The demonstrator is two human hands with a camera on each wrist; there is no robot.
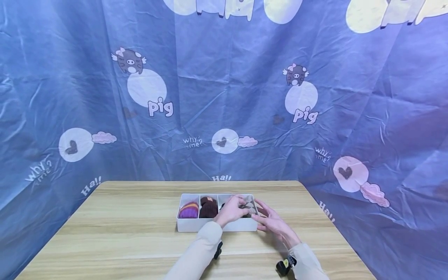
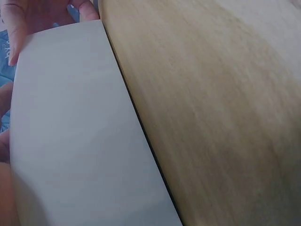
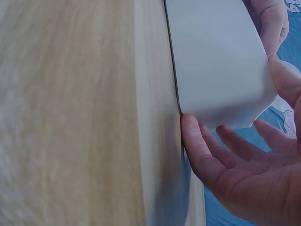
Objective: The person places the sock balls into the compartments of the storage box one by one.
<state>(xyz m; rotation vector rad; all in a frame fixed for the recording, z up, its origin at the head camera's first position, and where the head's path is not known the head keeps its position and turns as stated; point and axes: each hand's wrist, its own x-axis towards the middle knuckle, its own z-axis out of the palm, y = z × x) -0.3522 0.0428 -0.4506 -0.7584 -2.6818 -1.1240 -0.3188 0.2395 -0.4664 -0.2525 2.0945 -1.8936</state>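
A white divided box [image 1: 217,225] sits on the table. Its left compartment holds a purple rolled-up sock bundle [image 1: 189,210] with an orange stripe, and beside that lies a dark brown bundle [image 1: 208,208]. My left hand [image 1: 231,210] reaches over the front wall, its fingertips at a grey-and-dark patterned bundle [image 1: 250,206] in the rightmost compartment; whether they pinch it is hidden. It covers most of a dark bundle in the compartment before that. My right hand [image 1: 274,223] touches the box's right end, thumb at the front top corner, extended fingers [image 3: 200,148] spread along the end wall.
The wooden table [image 1: 122,233] extends on all sides of the box. Behind and beside it hangs a blue printed cloth [image 1: 196,163]. Black wrist cameras [image 1: 285,266] are strapped to both forearms.
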